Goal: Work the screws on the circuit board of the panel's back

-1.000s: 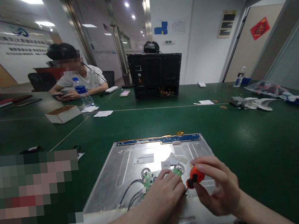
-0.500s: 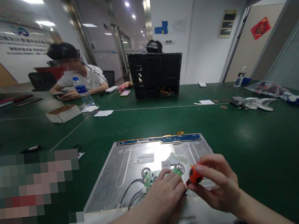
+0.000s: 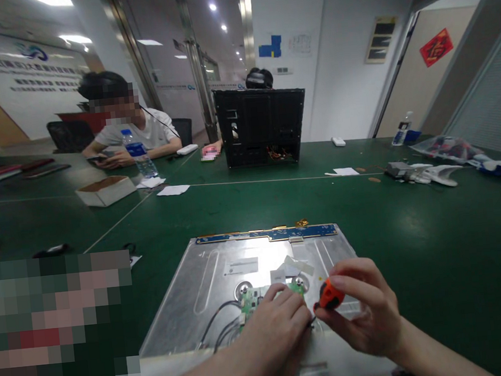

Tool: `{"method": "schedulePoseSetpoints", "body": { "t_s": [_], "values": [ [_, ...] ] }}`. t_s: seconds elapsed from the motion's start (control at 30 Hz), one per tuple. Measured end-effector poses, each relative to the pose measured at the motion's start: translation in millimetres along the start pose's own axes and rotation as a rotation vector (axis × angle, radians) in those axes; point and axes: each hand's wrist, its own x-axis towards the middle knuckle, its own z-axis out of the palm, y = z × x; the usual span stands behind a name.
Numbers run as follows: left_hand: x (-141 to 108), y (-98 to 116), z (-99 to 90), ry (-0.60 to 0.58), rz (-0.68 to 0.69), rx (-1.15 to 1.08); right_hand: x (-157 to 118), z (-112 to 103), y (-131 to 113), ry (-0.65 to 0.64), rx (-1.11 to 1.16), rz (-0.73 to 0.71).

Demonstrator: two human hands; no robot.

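While the right hand (image 3: 368, 309) pinches the orange screwdriver (image 3: 332, 294) between thumb and fingers, the left hand (image 3: 284, 319) lies over the green board (image 3: 252, 299) on the metal panel (image 3: 178, 316); fingertips hidden, can't tell if they grip anything. Risk: screwdriver's tilted, tip hidden; a slip could gouge the board or jab the left hand.

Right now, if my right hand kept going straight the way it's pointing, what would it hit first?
Probably your left hand, since your right hand points toward it, orange tool leading. Depth is unclear, so the metal panel underneath could come first.
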Motion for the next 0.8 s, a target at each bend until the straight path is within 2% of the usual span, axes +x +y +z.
{"method": "schedulePoseSetpoints", "body": {
  "t_s": [0.2,0.8],
  "values": [
    [0.1,1.9,-4.6,-0.037,-0.005,0.019,1.8,-0.1,-3.3,-0.023,0.001,-0.006],
    [1.4,2.8,-5.1,-0.041,-0.023,0.01,4.6,-0.3,-2.7,-0.006,-0.014,-0.017]
  ]
}}
